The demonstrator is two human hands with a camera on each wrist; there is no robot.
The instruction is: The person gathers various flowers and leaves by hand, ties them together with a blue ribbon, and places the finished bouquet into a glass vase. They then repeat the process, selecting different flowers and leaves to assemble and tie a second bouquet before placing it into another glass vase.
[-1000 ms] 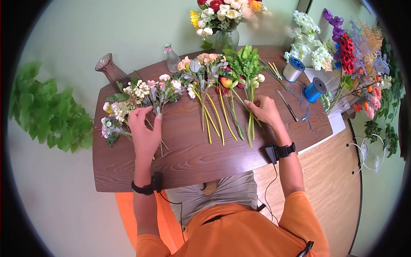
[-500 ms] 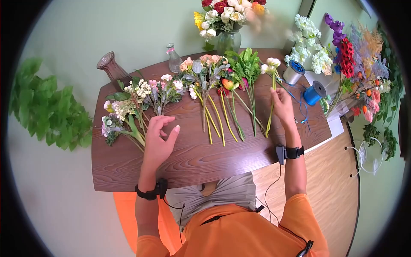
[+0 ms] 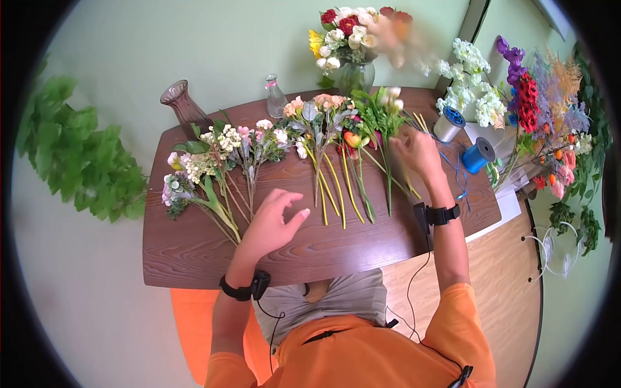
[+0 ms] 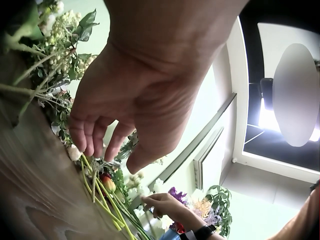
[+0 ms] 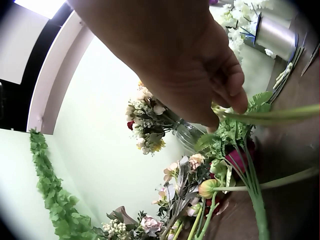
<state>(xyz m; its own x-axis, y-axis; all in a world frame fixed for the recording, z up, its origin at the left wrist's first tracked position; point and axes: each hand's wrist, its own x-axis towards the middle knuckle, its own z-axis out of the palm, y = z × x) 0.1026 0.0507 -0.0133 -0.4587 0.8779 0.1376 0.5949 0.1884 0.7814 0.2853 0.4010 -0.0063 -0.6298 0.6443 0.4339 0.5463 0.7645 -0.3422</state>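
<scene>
My right hand (image 3: 419, 154) pinches the stems of some white flowers (image 3: 392, 101) over the right side of the table; their blooms are blurred. In the right wrist view the green stem (image 5: 277, 116) sticks out from between thumb and fingers. Just left of that hand lie a green fern bunch (image 3: 380, 119) and an orange tulip (image 3: 352, 139). My left hand (image 3: 273, 223) hovers over the front of the table with loosely bent fingers and nothing in them. Beyond it lie peach flowers (image 3: 328, 101) and small pink and white flower sprays (image 3: 262, 137).
A brown table (image 3: 304, 249) bears the flowers. At its back stand a purple glass vase (image 3: 186, 107), a small clear bottle (image 3: 275, 100) and a full glass vase (image 3: 356, 77). To the right are a silver ribbon spool (image 3: 448, 124), a blue spool (image 3: 477, 155) and more flowers.
My right hand has lifted the white flowers from beside the fern, swung them right, and now brings them back left toward it. My left hand has moved right, away from the left-hand flowers.
</scene>
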